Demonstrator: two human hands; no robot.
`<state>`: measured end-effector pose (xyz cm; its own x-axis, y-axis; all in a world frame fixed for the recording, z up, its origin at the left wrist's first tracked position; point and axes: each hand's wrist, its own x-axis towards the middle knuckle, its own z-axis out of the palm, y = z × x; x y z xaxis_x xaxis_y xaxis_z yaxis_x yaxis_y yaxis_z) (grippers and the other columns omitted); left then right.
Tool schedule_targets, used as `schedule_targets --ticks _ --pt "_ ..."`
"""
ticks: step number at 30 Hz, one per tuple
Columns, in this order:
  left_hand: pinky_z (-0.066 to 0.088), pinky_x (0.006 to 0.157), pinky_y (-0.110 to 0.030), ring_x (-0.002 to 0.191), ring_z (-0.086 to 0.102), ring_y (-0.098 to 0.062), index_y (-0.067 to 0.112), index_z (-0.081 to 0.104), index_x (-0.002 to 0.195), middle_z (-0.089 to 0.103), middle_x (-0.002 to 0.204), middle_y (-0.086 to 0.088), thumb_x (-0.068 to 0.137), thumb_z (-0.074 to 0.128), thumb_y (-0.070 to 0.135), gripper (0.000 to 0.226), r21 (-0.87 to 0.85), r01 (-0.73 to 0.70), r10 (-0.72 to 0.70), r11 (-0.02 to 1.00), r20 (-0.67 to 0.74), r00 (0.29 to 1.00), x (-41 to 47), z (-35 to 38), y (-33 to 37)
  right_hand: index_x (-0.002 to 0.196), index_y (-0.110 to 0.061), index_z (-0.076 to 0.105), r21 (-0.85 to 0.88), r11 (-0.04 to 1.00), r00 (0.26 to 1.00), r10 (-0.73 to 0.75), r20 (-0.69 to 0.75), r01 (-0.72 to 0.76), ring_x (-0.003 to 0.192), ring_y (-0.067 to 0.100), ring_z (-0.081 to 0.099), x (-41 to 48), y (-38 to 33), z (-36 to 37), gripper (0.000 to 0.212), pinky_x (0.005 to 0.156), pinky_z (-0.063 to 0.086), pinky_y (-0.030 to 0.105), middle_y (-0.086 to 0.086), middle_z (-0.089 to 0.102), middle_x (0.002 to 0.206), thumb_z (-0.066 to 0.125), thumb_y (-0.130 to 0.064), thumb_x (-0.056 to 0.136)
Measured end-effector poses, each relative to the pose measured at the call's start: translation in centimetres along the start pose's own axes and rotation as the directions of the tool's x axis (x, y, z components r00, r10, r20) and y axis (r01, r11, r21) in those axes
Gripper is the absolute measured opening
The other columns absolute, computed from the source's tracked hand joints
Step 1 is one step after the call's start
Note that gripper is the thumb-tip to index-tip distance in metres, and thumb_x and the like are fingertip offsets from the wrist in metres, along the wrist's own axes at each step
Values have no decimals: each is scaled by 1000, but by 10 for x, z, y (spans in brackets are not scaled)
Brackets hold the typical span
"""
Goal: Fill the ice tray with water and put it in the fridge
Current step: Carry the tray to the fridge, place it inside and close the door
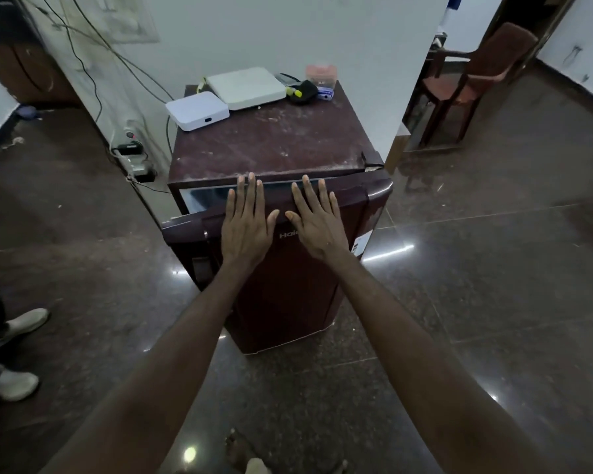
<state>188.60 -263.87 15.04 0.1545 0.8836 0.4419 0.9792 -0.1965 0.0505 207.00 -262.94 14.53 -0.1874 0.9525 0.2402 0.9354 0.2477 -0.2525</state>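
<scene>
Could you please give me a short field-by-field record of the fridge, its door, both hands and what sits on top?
appliance: small maroon fridge on a dark glossy floor
opening: door ajar, gap along its top edge
left: left hand flat on the door's upper front, fingers straight
right: right hand flat beside it, fingers straight
top: small white box, larger white box, black pouch, clear container
missing: ice tray not in view

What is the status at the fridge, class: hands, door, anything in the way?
Left hand and right hand flat on the fridge door, fingers straight. Door ajar, gap at top. Ice tray not in sight. Nothing seen blocking it.
</scene>
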Motion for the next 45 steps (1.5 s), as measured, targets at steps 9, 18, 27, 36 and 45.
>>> schedule_targets --ticks 9,18,27,36,45 --pt "10 129 -45 160 -2 -27 2 11 162 3 172 -16 110 27 48 72 -86 -124 124 989 -2 992 46 26 -40 166 -31 7 -38 991 982 124 -143 -131 161 23 -9 28 -21 21 62 130 2 47 -5 -3 175 24 -54 111" --pt "13 129 -45 160 2 -28 1 14 162 6 171 -16 111 24 45 68 -218 -110 103 970 -44 994 47 23 -44 165 -19 22 -49 973 941 203 -272 -224 161 23 6 46 -53 35 57 129 10 52 3 15 173 24 -43 112" --pt "15 128 -48 159 5 -33 1 15 162 11 171 -17 111 26 49 71 -207 124 -152 971 -126 980 97 -4 -181 166 -20 18 -96 995 959 -3 -285 -26 161 30 6 159 -166 30 58 129 8 51 6 11 174 29 -39 112" --pt "9 129 -48 159 0 -32 1 9 162 5 171 -19 109 24 51 75 -7 116 -116 993 -89 989 119 7 -333 166 -20 16 -155 985 984 -101 -145 78 160 32 3 264 -277 62 63 129 8 51 8 8 174 28 -47 110" --pt "9 129 -49 159 -4 -30 4 4 163 2 172 -16 105 42 48 83 9 141 -140 990 -42 989 165 36 -462 166 -19 13 -63 994 995 -90 -44 87 161 31 -2 370 -370 119 63 130 4 50 7 5 174 14 -46 109"
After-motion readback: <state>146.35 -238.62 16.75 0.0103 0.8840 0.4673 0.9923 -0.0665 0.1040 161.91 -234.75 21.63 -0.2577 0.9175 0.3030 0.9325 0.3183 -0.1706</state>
